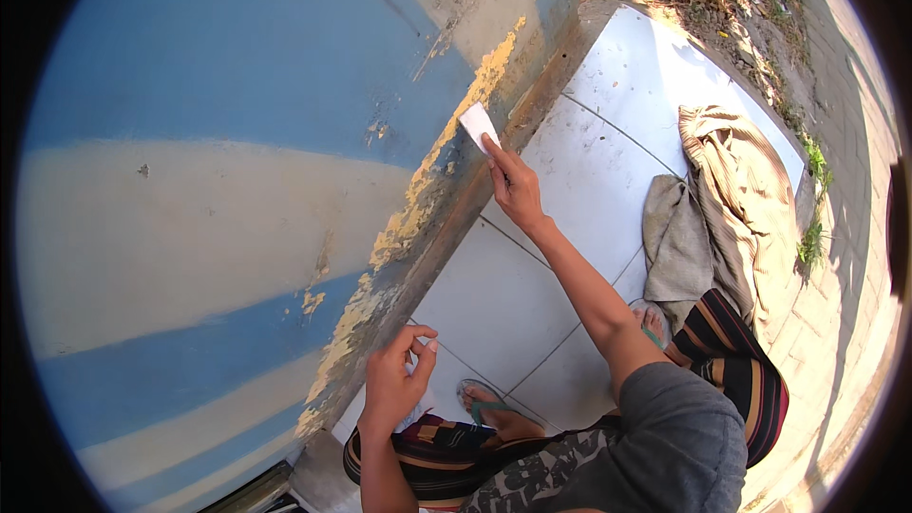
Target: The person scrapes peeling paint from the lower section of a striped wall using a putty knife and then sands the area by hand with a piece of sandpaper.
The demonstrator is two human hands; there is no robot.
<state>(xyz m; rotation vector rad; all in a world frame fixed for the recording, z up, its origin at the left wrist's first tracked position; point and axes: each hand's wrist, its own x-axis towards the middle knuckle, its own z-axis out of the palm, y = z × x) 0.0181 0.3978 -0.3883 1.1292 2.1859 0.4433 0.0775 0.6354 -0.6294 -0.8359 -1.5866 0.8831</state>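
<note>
My right hand (514,182) is closed on a flat white piece (478,125), possibly folded sandpaper; its exact kind is unclear. The piece's far end touches the painted wall (313,185) beside a long strip of peeled paint (410,204) showing yellow and grey. Lower down, near the foot of the wall, my left hand (397,375) hangs with fingers loosely curled. Its thumb and forefinger are slightly apart, and I see nothing between them.
White floor tiles (494,296) run along the wall's base. A striped tan cloth (736,185) and a grey cloth (676,237) lie to the right. Beyond are dry leaves and soil (727,14) and a paved path (841,171). My sandalled foot (489,406) rests on the tiles.
</note>
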